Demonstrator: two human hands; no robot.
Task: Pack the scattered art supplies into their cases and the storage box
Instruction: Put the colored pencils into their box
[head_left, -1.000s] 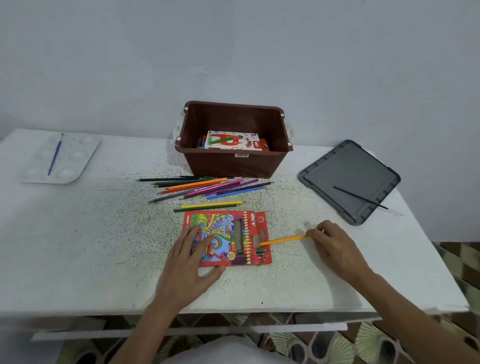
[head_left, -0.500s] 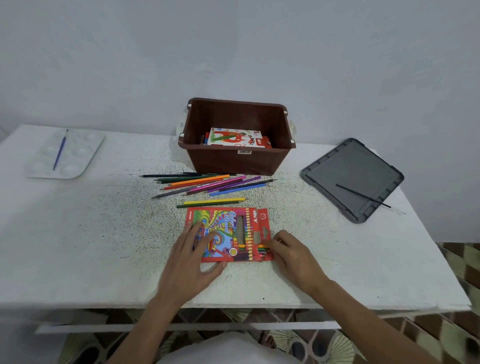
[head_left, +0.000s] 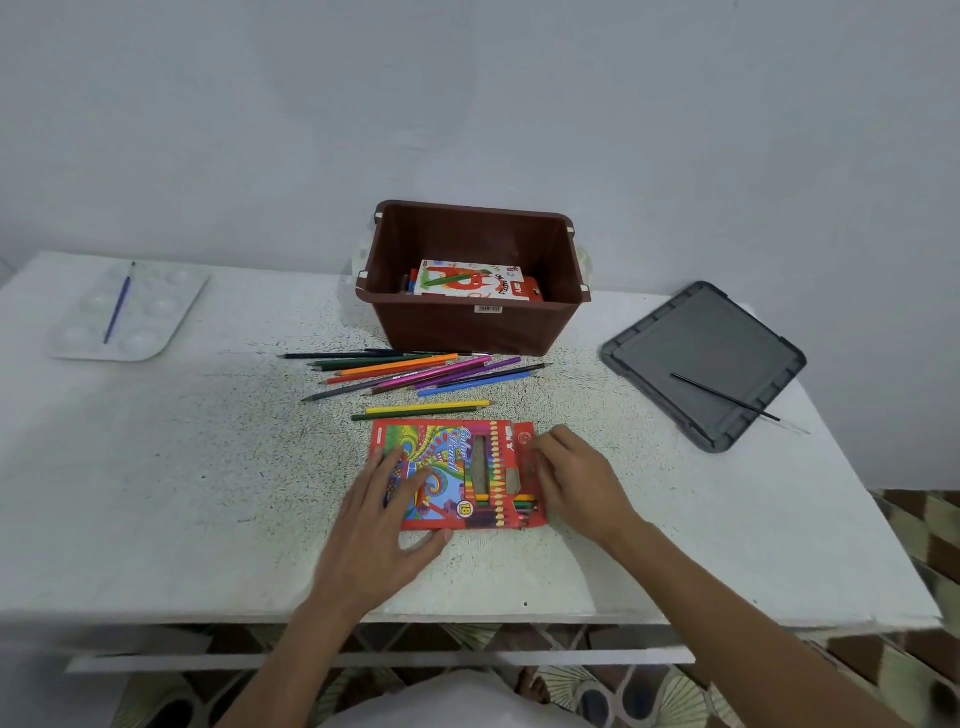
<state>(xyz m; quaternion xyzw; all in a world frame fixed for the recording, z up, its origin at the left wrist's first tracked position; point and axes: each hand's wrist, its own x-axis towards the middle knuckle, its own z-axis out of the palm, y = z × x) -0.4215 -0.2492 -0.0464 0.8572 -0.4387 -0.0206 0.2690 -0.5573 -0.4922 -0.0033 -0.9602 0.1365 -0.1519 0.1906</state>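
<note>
A red colour-pencil case (head_left: 457, 467) lies flat on the white table (head_left: 156, 493) in front of me. My left hand (head_left: 382, 519) presses on its left half with fingers spread. My right hand (head_left: 576, 483) covers the case's right end, its bent fingers holding the flap there; pencil ends show inside the opening. Several loose colour pencils (head_left: 415, 371) lie fanned out behind the case. A yellow pencil (head_left: 426, 407) and a dark green one lie closest to it. The brown storage box (head_left: 478, 322) stands behind them with a crayon box (head_left: 472, 283) inside.
The grey box lid (head_left: 701, 358) lies at the right with a thin black brush (head_left: 722, 396) across it. A white paint palette (head_left: 156, 306) with a blue brush (head_left: 118, 304) sits at the far left. A wall stands behind the table.
My right hand pushed the orange pencil leftward into the case, then shifted up along the case's right end. The left hand stayed pressed on the case.
</note>
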